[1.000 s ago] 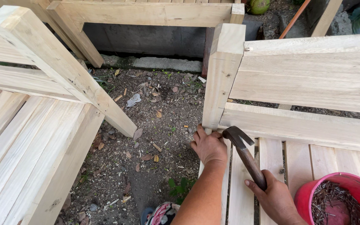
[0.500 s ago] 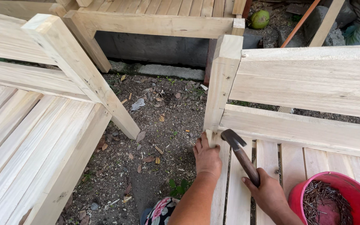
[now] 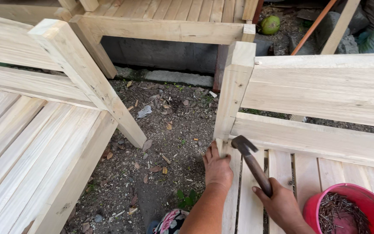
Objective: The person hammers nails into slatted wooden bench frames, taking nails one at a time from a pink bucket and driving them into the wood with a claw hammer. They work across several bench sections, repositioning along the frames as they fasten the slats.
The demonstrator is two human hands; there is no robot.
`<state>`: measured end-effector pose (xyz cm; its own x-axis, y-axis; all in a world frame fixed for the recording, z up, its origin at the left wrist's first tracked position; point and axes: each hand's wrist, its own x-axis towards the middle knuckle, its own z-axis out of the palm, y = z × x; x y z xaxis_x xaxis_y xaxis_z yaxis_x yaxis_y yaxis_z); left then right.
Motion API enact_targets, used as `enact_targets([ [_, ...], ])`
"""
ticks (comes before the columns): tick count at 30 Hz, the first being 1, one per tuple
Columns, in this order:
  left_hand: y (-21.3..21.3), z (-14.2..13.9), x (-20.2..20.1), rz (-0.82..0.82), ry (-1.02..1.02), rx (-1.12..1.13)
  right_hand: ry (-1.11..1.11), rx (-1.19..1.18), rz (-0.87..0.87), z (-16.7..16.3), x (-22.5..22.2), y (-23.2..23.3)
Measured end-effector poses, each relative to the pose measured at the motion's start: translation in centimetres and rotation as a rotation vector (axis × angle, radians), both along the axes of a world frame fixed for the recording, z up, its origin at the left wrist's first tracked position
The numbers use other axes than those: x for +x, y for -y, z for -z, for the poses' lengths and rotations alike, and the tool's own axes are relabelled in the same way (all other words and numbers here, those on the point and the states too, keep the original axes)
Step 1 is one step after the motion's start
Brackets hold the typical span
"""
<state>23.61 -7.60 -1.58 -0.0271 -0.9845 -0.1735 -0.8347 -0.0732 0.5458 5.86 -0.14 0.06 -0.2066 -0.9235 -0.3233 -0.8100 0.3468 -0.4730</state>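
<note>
Left hand (image 3: 217, 167): we pressed it flat, fingers together, on the bench (image 3: 282, 171) slats by the corner post (image 3: 234, 86).
Right hand (image 3: 282, 206): we clamped it on the hammer (image 3: 249, 158) handle (head raised just above the slats).
Beside us: a red bucket (image 3: 314, 208) of nails (image 3: 340, 208).

1. The hammer (image 3: 251, 161) sits lower and closer to the seat slats than a second ago, its head now just beside the corner post (image 3: 233, 91).
2. The left hand (image 3: 217, 167) lies flatter on the slat edge, fingers pointing at the post's foot.
3. The right hand (image 3: 281, 204) grips the handle a little farther right.
4. The red bucket (image 3: 312, 207) of nails shows less, cut by the frame's bottom edge.
</note>
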Motion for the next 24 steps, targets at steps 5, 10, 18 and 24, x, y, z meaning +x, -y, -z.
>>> enact_targets([
  [5, -0.3, -0.4, -0.1, -0.015, -0.048, 0.055, 0.104, 0.070, 0.075, -0.4, -0.6, -0.5],
  [10, -0.3, -0.2, -0.1, -0.014, -0.028, 0.012, 0.012, 0.046, -0.010, 0.3, -0.9, 0.1],
  [18, -0.2, 0.5, -0.1, -0.020, -0.047, 0.008, 0.060, 0.011, 0.011, 0.4, -0.5, -0.8],
  [24, -0.2, 0.8, 0.0, -0.017, -0.040, -0.078, -0.004, 0.069, -0.022, -0.5, -0.3, 0.4],
])
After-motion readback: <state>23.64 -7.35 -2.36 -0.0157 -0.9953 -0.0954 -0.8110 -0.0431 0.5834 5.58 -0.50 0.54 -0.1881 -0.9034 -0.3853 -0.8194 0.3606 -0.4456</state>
